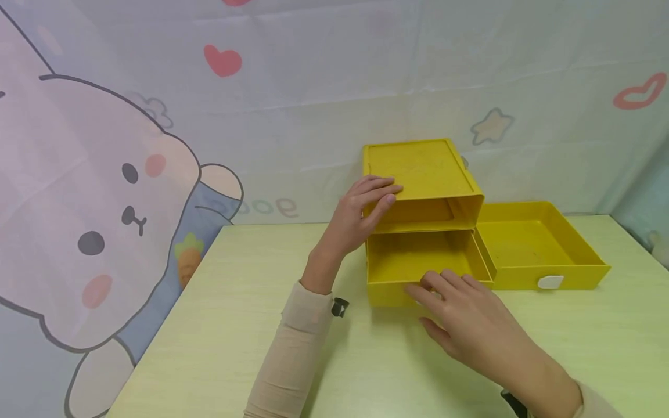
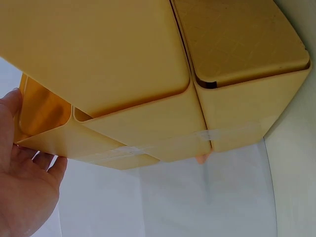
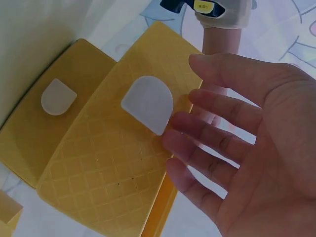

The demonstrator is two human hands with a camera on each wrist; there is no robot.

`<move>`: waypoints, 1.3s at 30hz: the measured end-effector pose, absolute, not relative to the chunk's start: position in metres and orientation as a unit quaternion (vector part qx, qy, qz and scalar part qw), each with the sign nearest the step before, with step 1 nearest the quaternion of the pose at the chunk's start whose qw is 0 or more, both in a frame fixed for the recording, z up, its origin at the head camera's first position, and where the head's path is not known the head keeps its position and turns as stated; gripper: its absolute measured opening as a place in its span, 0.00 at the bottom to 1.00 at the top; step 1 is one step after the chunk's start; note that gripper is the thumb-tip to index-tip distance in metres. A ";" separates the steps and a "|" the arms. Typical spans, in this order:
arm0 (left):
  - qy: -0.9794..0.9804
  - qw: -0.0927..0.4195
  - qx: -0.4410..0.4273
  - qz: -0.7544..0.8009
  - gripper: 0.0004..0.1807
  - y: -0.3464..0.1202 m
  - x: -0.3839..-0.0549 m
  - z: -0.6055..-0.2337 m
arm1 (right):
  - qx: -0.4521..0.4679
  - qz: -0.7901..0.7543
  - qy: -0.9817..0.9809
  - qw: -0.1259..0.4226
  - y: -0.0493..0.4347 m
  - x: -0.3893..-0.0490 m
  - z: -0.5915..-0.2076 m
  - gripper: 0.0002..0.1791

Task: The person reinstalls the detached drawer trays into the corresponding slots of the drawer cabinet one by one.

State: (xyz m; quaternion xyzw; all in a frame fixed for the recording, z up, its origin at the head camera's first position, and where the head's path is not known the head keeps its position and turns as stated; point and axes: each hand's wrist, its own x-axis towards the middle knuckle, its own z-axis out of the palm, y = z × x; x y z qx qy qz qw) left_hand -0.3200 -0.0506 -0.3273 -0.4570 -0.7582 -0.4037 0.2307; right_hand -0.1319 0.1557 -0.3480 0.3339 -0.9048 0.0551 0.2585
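Note:
A yellow drawer cabinet (image 1: pixel 425 165) stands on the table, its tiers taped together at the side. Its top compartment has no drawer in it. From the middle tier a yellow drawer (image 1: pixel 431 255) is pulled out; its patterned front carries a white tab handle (image 3: pixel 149 104). My left hand (image 1: pixel 360 212) grips the cabinet's upper left edge, fingers over the top and thumb at the opening. Right by the pulled-out drawer's front rim is my right hand (image 1: pixel 467 322), its fingers loosely bent and thumb apart. Whether those fingertips touch the rim I cannot tell.
Another yellow drawer (image 1: pixel 543 241) with a white handle (image 1: pixel 550 282) lies right of the cabinet. Below the pulled-out drawer, a bottom drawer (image 3: pixel 81 79) sits inside its tier. A printed cloth (image 1: pixel 313 104) hangs behind the pale table (image 1: pixel 251 290).

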 end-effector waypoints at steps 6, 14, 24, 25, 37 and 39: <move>-0.758 0.233 -0.458 -0.401 0.16 -0.050 -0.319 -0.327 | 0.312 0.042 -0.916 0.247 0.155 -0.128 -0.346 0.33; -0.757 0.233 -0.459 -0.402 0.16 -0.050 -0.320 -0.327 | 0.302 0.042 -0.921 0.244 0.157 -0.131 -0.351 0.32; -0.756 0.234 -0.461 -0.401 0.16 -0.047 -0.320 -0.327 | 0.291 0.043 -0.926 0.236 0.161 -0.137 -0.358 0.34; -0.756 0.234 -0.461 -0.401 0.16 -0.047 -0.320 -0.327 | 0.290 0.043 -0.926 0.236 0.161 -0.138 -0.358 0.34; -0.762 0.231 -0.455 -0.398 0.16 -0.050 -0.319 -0.326 | 0.279 0.038 -0.936 0.210 0.164 -0.145 -0.362 0.38; -0.764 0.229 -0.454 -0.398 0.16 -0.051 -0.319 -0.325 | 0.278 0.039 -0.937 0.209 0.163 -0.148 -0.363 0.38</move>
